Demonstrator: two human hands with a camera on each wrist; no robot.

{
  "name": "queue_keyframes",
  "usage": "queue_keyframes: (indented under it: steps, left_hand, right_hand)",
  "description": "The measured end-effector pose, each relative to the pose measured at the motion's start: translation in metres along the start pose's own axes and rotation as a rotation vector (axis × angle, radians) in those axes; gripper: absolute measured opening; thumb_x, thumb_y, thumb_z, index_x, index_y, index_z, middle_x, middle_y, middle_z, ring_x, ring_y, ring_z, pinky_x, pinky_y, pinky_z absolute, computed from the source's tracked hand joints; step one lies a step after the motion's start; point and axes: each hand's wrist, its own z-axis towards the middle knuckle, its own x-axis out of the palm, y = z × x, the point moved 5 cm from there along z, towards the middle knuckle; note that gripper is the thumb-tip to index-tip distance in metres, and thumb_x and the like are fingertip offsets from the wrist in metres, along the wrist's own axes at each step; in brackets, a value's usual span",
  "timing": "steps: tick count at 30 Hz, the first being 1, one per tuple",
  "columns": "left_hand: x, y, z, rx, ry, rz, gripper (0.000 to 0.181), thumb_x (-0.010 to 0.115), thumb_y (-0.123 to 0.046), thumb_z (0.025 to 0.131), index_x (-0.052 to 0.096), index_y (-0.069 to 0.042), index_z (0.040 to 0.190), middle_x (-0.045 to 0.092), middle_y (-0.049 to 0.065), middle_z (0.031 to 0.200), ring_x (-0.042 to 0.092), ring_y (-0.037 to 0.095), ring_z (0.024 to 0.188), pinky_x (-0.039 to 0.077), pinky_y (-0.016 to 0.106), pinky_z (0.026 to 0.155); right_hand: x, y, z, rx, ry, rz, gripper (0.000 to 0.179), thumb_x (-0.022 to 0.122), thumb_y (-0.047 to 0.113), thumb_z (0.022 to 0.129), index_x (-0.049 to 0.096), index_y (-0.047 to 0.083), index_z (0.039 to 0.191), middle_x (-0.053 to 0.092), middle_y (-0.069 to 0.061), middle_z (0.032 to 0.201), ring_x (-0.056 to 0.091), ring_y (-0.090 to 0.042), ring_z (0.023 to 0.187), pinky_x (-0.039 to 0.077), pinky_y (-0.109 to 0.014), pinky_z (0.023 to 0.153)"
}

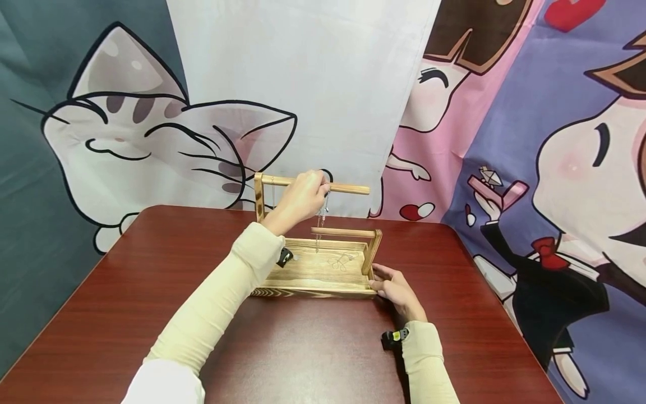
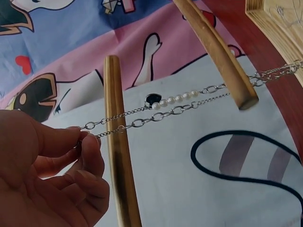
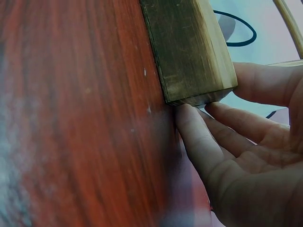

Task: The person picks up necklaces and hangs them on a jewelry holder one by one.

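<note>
Thumb and fingertips of my left hand (image 1: pixel 303 196) pinch a silver chain necklace (image 2: pixel 158 115) with a row of white pearls and a small dark pendant. In the head view the necklace dangles from that hand, beside the upper bar (image 1: pixel 350 189) of a wooden jewelry stand. Its lower end hangs past the lower bar (image 1: pixel 343 232) over the stand's tray (image 1: pixel 313 293). My right hand (image 1: pixel 398 292) grips the tray's right end, thumb on one side of the corner and fingers on the other, as the right wrist view shows.
A thin chain (image 1: pixel 341 261) lies loose inside the tray. Another fine strand (image 1: pixel 273 196) hangs from the upper bar near its left post (image 1: pixel 259 196). The stand sits on a reddish-brown table (image 1: pixel 176 269), with a cartoon-printed curtain (image 1: pixel 303 73) behind it.
</note>
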Motion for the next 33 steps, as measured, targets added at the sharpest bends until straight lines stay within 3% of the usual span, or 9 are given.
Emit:
queue_keyframes:
  steps: [7,17,28,33]
  left_hand:
    - [0.009,-0.008,0.005,0.026,-0.036,-0.044,0.015,0.046,-0.017,0.095,0.058,-0.008,0.090,0.058,0.002,0.080,0.055,0.018,0.073,0.046,0.032,0.066]
    - [0.016,-0.017,0.012,0.021,-0.026,-0.011,0.017,0.047,-0.021,0.095,0.059,-0.010,0.091,0.058,0.002,0.084,0.054,0.015,0.078,0.045,0.031,0.067]
    - [0.021,-0.023,0.021,0.041,-0.040,0.023,0.017,0.047,-0.023,0.095,0.058,-0.012,0.087,0.059,-0.001,0.077,0.056,0.016,0.074,0.045,0.032,0.064]
    - [0.025,-0.025,0.026,0.049,-0.026,0.025,0.017,0.047,-0.024,0.095,0.057,-0.013,0.087,0.059,-0.001,0.078,0.056,0.016,0.075,0.045,0.033,0.064]
  right_hand:
    - [0.000,-0.001,0.000,0.005,0.000,-0.007,0.058,0.058,0.002,0.081,0.040,0.001,0.136,0.047,-0.022,0.131,0.052,-0.022,0.109,0.046,-0.026,0.075]
    - [-0.002,-0.002,0.002,0.013,-0.010,-0.008,0.058,0.058,0.002,0.082,0.039,0.001,0.136,0.046,-0.022,0.133,0.051,-0.022,0.110,0.045,-0.026,0.074]
    - [-0.001,-0.002,0.004,0.009,-0.006,0.002,0.057,0.058,0.000,0.081,0.039,0.000,0.135,0.048,-0.023,0.130,0.057,-0.013,0.094,0.046,-0.023,0.066]
    - [-0.002,-0.004,0.004,0.012,-0.002,0.011,0.056,0.058,-0.001,0.081,0.040,0.000,0.135,0.048,-0.023,0.129,0.057,-0.014,0.094,0.045,-0.022,0.064]
